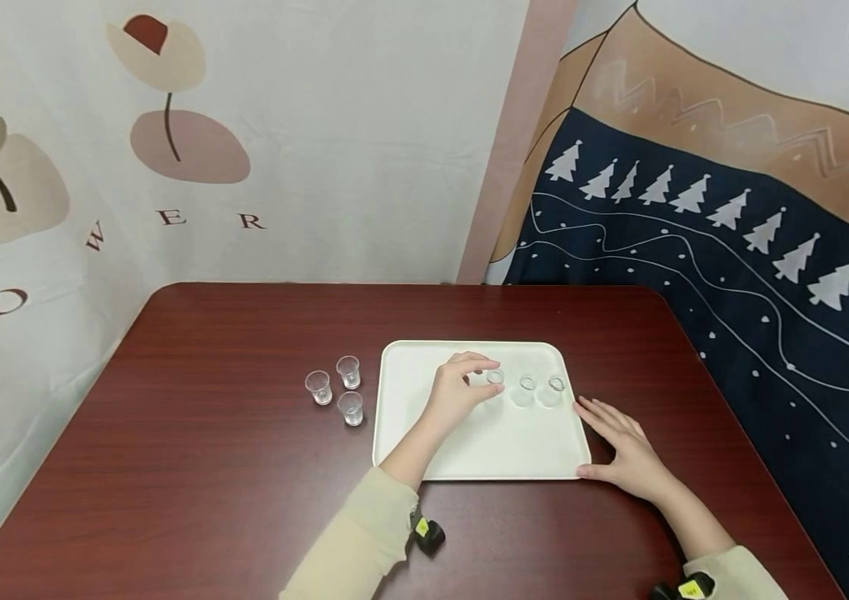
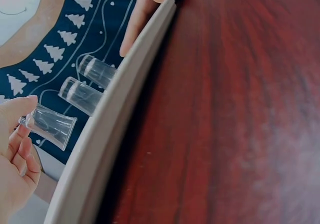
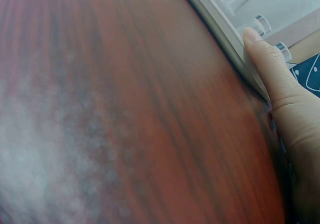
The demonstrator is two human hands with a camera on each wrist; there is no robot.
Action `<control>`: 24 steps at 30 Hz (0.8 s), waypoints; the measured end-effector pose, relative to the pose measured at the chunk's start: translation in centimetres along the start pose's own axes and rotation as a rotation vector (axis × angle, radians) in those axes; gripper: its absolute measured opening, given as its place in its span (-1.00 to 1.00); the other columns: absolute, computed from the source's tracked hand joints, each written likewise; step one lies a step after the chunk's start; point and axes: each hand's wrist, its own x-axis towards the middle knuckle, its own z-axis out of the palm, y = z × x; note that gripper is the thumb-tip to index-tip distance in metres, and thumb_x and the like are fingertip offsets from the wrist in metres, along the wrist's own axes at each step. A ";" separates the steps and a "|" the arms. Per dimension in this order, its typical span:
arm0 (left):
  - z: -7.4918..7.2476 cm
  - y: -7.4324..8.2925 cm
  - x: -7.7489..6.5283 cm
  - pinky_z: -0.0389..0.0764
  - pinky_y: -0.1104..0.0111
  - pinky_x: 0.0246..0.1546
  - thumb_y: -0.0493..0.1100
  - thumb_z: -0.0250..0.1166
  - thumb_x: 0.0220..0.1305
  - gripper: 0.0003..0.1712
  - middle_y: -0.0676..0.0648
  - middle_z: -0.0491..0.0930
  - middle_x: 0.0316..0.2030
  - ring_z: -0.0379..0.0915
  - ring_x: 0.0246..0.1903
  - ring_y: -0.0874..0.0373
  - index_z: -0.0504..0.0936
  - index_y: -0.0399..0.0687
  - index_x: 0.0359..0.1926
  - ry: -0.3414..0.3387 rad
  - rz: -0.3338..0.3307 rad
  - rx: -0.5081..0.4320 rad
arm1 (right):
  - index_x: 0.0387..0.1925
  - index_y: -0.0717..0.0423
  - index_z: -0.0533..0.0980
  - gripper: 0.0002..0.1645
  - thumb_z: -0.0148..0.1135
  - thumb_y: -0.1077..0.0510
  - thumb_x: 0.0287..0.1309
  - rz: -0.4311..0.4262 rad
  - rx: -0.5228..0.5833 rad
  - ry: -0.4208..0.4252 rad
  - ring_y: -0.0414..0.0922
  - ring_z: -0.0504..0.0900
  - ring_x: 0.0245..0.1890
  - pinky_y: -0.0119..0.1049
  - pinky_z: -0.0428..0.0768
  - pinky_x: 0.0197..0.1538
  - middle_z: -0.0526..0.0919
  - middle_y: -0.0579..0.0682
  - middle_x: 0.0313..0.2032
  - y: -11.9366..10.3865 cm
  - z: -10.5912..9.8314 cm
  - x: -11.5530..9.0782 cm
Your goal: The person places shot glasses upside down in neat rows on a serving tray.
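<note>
My left hand (image 1: 456,390) pinches a small clear shot glass (image 2: 52,128) by its narrow base, between thumb and fingers. That glass is upside down, its wide mouth facing the white tray (image 1: 499,454); in the left wrist view its rim looks slightly apart from the tray. To its right, two more shot glasses, one nearer (image 1: 523,392) and one farther right (image 1: 552,392), stand mouth down on the tray. My right hand (image 1: 622,450) lies at the tray's right edge, fingers spread and fairly straight, its thumb (image 3: 270,63) touching the rim.
Left of the tray, three clear shot glasses stand mouth up on the dark red wooden table (image 1: 244,467): one at the left (image 1: 318,388), one at the back (image 1: 349,372) and one in front (image 1: 351,409). A patterned cloth (image 1: 364,167) hangs behind the table.
</note>
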 end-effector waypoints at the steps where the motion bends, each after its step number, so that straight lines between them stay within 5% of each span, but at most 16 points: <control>1: 0.1 -0.1 0.0 0.42 0.39 -0.28 -0.25 0.52 -0.03 -0.67 0.09 0.63 -0.17 0.42 -0.16 0.24 0.74 -0.11 -0.15 -0.002 -0.003 0.000 | 0.40 -0.04 0.25 0.16 0.54 -0.21 -0.28 0.000 0.001 0.001 0.23 0.08 0.33 0.28 -0.01 0.14 0.25 0.14 0.35 0.0 0.0 0.0; 24: 1.2 -1.3 0.1 0.44 0.36 -0.22 -0.29 0.53 -0.06 -0.64 0.05 0.66 -0.18 0.44 -0.23 0.13 0.74 -0.13 -0.15 -0.006 0.013 0.078 | 0.40 -0.03 0.26 0.16 0.54 -0.20 -0.28 -0.014 -0.009 0.014 0.21 0.10 0.32 0.27 0.02 0.13 0.26 0.16 0.34 0.0 0.1 0.0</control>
